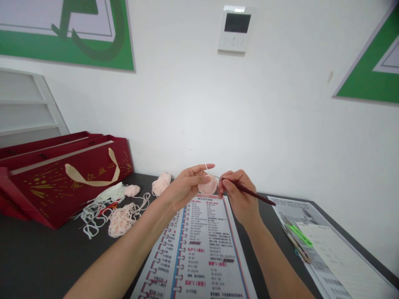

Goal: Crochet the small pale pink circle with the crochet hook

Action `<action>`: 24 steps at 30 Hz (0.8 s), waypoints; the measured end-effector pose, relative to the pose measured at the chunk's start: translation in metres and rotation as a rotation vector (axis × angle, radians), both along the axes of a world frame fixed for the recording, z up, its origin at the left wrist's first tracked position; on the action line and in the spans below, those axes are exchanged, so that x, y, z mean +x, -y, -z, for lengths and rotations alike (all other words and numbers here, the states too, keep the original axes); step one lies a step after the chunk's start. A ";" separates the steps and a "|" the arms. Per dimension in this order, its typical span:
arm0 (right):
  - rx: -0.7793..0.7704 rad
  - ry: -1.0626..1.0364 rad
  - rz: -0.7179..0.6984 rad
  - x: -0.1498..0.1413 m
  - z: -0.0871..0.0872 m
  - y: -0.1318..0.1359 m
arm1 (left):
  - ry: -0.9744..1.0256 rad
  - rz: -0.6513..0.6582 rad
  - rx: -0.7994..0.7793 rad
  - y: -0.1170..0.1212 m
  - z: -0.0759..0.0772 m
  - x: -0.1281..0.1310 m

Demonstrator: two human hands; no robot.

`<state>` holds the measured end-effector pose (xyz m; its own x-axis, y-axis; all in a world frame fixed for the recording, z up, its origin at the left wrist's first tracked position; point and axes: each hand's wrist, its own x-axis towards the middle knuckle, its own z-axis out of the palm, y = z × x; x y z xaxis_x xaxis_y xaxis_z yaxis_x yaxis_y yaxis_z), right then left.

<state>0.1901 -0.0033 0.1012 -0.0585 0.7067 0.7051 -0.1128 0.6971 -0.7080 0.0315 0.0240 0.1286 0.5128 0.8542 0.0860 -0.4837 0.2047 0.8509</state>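
Between my hands is a small round piece of pale pink crochet point(208, 185). My left hand point(186, 185) pinches it at its left edge, with a strand of yarn looped over the raised index finger. A crochet hook point(249, 191) with a long dark red handle lies in my right hand point(238, 193), its thin metal shaft pointing left to the crochet's upper edge. My right fingers are closed round the handle near the shaft. Whether the hook tip sits inside a stitch is too small to tell. Below both hands lies a printed pattern sheet point(208, 241).
Left of my arm lie pink yarn point(121, 220), a further pink ball point(161, 184) and tangled white yarn point(109, 195). Dark red gift bags point(71, 178) stand behind them. At right, green-handled snips point(299, 234) rest on papers point(336, 245). A white wall rises behind the black table point(28, 249).
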 end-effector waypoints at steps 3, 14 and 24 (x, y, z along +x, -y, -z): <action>-0.016 0.013 -0.009 0.004 -0.004 0.002 | 0.010 -0.013 0.033 -0.003 0.000 -0.004; -0.078 0.044 -0.105 0.015 -0.013 0.007 | -0.024 0.104 0.103 -0.012 0.004 -0.018; -0.085 0.238 -0.071 0.025 -0.021 0.021 | -0.101 0.257 0.077 -0.015 0.000 -0.025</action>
